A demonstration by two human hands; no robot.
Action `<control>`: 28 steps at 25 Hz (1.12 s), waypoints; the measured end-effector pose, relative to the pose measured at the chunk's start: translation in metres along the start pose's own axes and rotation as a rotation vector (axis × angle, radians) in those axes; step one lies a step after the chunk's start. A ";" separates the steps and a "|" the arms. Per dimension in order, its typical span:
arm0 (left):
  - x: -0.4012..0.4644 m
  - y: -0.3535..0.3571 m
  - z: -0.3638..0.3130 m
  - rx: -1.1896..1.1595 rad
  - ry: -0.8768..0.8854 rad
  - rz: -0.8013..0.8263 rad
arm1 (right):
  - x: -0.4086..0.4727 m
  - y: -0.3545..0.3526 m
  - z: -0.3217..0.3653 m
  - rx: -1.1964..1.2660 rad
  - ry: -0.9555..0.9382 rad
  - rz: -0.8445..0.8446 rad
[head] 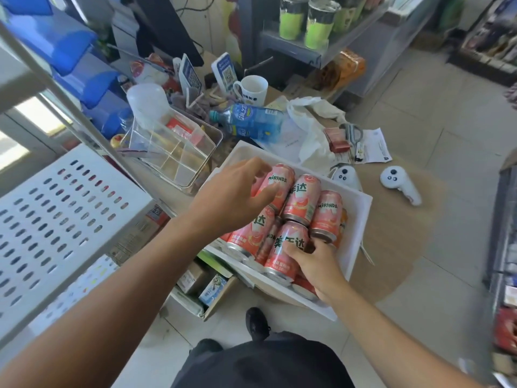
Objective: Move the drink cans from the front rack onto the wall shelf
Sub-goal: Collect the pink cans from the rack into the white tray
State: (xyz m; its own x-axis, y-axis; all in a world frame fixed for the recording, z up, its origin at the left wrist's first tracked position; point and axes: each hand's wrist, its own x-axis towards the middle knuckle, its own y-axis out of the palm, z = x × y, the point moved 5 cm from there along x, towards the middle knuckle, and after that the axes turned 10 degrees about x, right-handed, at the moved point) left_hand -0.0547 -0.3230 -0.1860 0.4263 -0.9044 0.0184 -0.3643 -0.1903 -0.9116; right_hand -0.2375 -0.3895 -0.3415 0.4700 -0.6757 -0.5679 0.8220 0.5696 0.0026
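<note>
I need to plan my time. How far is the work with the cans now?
Done: nothing can be confirmed; the white perforated shelf shows no cans on its visible part. In hand: the right hand grips one pink can; the left hand reaches over another can, fingers spread. Left: the white tray holds many cans.

I see pink cans (299, 201) piled in a white tray (361, 217) on the desk (397, 242). My left hand (232, 197) reaches over the pile, fingers on the top-left can (278, 189). My right hand (313, 261) grips the nearest can (285, 247). Two white controllers (397, 184) lie just beyond.
</note>
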 end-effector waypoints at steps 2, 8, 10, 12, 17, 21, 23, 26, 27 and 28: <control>-0.001 0.001 0.001 -0.001 0.001 -0.004 | 0.000 -0.003 0.000 -0.082 0.007 0.032; -0.009 0.000 0.000 -0.023 -0.006 -0.006 | -0.008 -0.019 0.024 -0.613 -0.071 0.130; -0.013 -0.002 0.001 -0.029 -0.020 -0.009 | -0.014 -0.019 0.048 -0.762 -0.113 0.111; -0.016 -0.008 0.005 -0.033 -0.039 -0.032 | -0.021 -0.008 0.078 -0.832 -0.207 0.098; -0.033 -0.049 0.028 -0.015 -0.129 -0.144 | -0.048 0.059 0.153 -0.962 -0.628 0.168; -0.069 -0.106 0.058 0.063 -0.259 -0.331 | -0.079 0.134 0.200 -1.022 -0.952 0.300; -0.095 -0.137 0.079 0.091 -0.349 -0.427 | -0.099 0.180 0.219 -1.024 -1.099 0.361; -0.147 -0.187 0.109 0.132 -0.466 -0.605 | -0.138 0.254 0.244 -0.949 -1.295 0.455; -0.165 -0.205 0.118 0.146 -0.507 -0.661 | -0.153 0.277 0.251 -0.920 -1.367 0.495; -0.184 -0.220 0.128 0.153 -0.552 -0.710 | -0.169 0.301 0.256 -0.908 -1.432 0.540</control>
State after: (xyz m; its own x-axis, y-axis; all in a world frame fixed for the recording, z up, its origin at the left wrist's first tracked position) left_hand 0.0525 -0.0660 -0.0414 0.8584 -0.2757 0.4327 0.2318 -0.5441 -0.8064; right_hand 0.0128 -0.2235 -0.0338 0.8950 0.0977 0.4353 0.3102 0.5649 -0.7646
